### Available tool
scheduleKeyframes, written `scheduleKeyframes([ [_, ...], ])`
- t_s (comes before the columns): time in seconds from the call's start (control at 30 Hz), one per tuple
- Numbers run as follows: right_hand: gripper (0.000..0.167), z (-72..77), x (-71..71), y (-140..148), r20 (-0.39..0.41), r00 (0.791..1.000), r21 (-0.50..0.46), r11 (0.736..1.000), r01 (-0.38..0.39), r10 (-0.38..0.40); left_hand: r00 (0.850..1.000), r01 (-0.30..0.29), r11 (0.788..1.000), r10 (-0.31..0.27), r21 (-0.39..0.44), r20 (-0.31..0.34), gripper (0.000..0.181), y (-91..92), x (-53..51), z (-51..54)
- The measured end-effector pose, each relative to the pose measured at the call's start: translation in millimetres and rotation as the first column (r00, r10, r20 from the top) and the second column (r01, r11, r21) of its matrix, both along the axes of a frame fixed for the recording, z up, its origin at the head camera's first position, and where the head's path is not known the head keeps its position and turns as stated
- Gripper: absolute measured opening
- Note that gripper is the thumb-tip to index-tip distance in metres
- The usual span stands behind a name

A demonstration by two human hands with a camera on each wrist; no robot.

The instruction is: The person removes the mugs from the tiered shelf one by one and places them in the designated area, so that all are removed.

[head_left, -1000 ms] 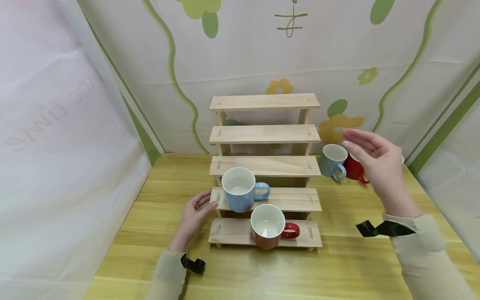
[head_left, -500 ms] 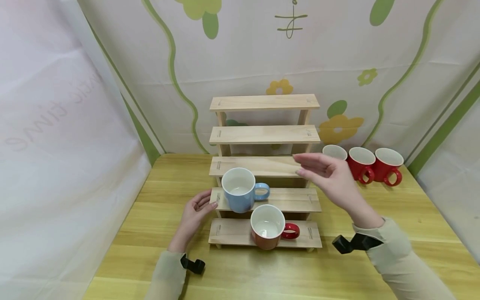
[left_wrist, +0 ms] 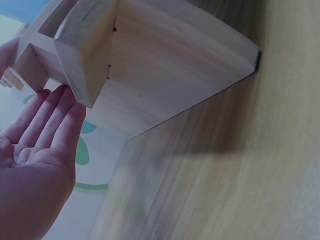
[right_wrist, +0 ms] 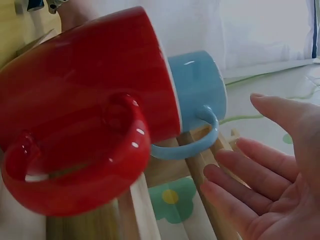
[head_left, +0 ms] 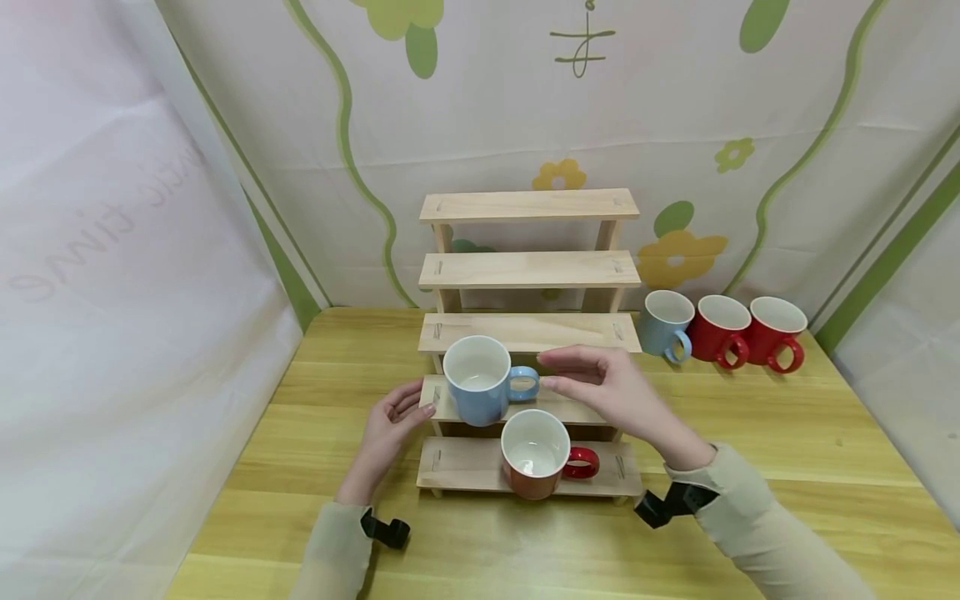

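A light blue mug (head_left: 477,387) stands on the second step of a wooden stepped shelf (head_left: 528,332), its handle to the right. Just right of that handle, my right hand (head_left: 607,390) hovers with fingers and thumb apart, holding nothing. In the right wrist view a gap shows between the hand (right_wrist: 270,185) and the blue mug (right_wrist: 197,90). One step lower, in front, is a red mug (head_left: 536,458) with a white inside. My left hand (head_left: 390,425) holds the left end of the second step, thumb on top and fingers (left_wrist: 47,117) against the wood beneath.
On the table (head_left: 300,483), right of the shelf, another blue mug (head_left: 664,325) and two red mugs, one nearer (head_left: 718,332) and one farther right (head_left: 775,333), stand in a row. Patterned white cloth (head_left: 480,100) hangs behind.
My right hand has come left and down from above the mugs at the right to beside the blue mug's handle. The left hand and the mugs have stayed put.
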State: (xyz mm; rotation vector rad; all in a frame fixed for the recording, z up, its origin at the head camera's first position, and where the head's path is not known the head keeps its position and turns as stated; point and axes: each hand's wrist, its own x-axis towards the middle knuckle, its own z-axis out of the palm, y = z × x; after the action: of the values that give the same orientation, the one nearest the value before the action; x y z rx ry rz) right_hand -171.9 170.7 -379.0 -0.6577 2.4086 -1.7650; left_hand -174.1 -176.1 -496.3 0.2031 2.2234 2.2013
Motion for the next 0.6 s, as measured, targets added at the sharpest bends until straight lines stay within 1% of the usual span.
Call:
scheduleKeyframes([
  [0.17, 0.038, -6.6, -3.7, -10, 0.014, 1.000, -0.002, 1.000, -0.010, 0.010, 1.000, 0.005, 1.000, -0.005, 0.005, -0.003, 0.048, 0.0, -0.3, -0.8],
  [0.33, 0.035, -10.8, -6.5, -19, 0.025, 1.000, 0.007, 1.000, -0.017, 0.017, 1.000, 0.007, 1.000, -0.007, 0.022, 0.015, 0.048, -0.9, -1.1, -2.6],
  [0.6, 0.031, -16.1, -10.0, -28, 0.033, 0.999, -0.009, 1.000, -0.007, 0.007, 1.000, 0.003, 1.000, -0.003, 0.024, 0.017, 0.049, -0.8, -0.7, -1.5],
])
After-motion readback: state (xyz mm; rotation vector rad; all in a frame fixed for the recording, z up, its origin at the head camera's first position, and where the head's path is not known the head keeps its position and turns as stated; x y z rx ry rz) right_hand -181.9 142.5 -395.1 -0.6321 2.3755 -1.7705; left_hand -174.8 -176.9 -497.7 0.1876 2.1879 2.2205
